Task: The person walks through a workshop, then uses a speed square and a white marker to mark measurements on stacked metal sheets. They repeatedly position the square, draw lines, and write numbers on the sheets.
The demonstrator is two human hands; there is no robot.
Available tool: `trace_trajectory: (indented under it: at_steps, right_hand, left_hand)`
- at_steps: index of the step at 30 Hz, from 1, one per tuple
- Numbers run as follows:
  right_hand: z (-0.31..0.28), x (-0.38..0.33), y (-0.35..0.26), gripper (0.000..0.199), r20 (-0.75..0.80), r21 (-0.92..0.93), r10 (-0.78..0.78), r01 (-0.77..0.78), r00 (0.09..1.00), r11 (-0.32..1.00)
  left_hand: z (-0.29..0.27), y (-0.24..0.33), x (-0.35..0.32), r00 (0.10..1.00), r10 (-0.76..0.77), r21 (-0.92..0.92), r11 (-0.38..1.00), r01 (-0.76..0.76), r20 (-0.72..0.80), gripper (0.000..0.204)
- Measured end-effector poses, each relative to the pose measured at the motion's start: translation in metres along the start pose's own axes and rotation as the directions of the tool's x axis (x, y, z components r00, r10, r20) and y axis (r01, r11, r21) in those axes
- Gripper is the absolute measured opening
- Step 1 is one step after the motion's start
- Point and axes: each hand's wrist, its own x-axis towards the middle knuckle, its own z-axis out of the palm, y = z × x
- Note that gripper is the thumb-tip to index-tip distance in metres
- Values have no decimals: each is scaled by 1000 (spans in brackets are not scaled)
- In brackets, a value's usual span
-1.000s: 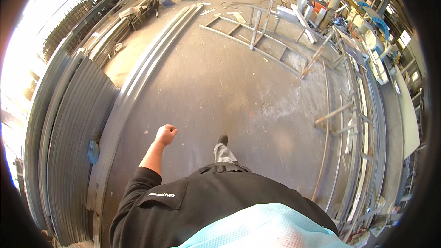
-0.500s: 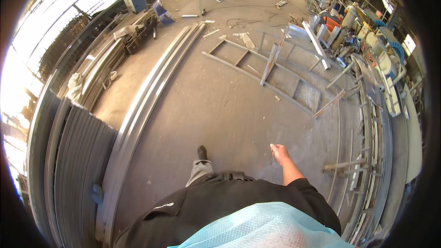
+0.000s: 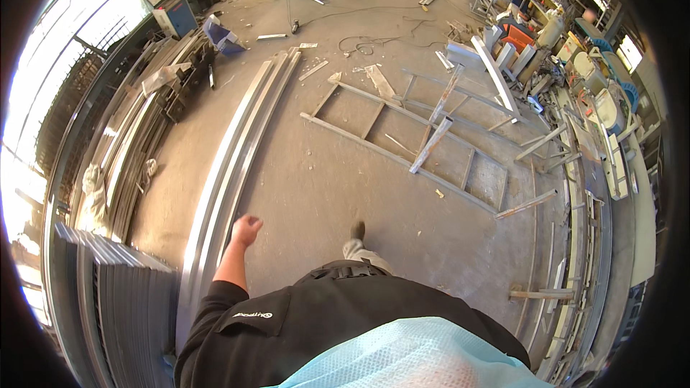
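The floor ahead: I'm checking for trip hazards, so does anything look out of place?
Yes. A ladder-like metal frame lies flat across the concrete floor, with loose bars askew on it. A cable snakes beyond it. Long metal profiles lie just beyond the left hand, which is closed and holds nothing.

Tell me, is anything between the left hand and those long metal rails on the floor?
Nothing visible. The left hand, closed in a loose fist and holding nothing, hangs just beside the long metal rails, with only bare concrete floor around.
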Motion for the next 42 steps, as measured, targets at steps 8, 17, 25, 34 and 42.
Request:
trace_trajectory:
  at_steps: [8,17,25,34,42]
  right_hand:
    - [-51,130,-249,66,27,-32,-169,170,985,985]
    - [-231,111,-680,47,-78,484,-455,432,887,761]
    - [-239,156,-755,50,-64,256,-188,198,980,946]
    - [-214,257,-733,56,8,145,162,-162,987,976]
    - [-328,341,-1035,48,104,67,-137,130,985,989]
  left_hand:
    - [22,16,164,963,-225,278,944,177,150,43]
    - [7,17,214,547,-618,498,784,372,565,54]
    - [0,63,529,612,-568,548,799,248,551,59]
    - [-52,380,922,963,145,-142,983,-115,226,46]
    - [-29,372,1003,851,-202,352,936,21,485,55]
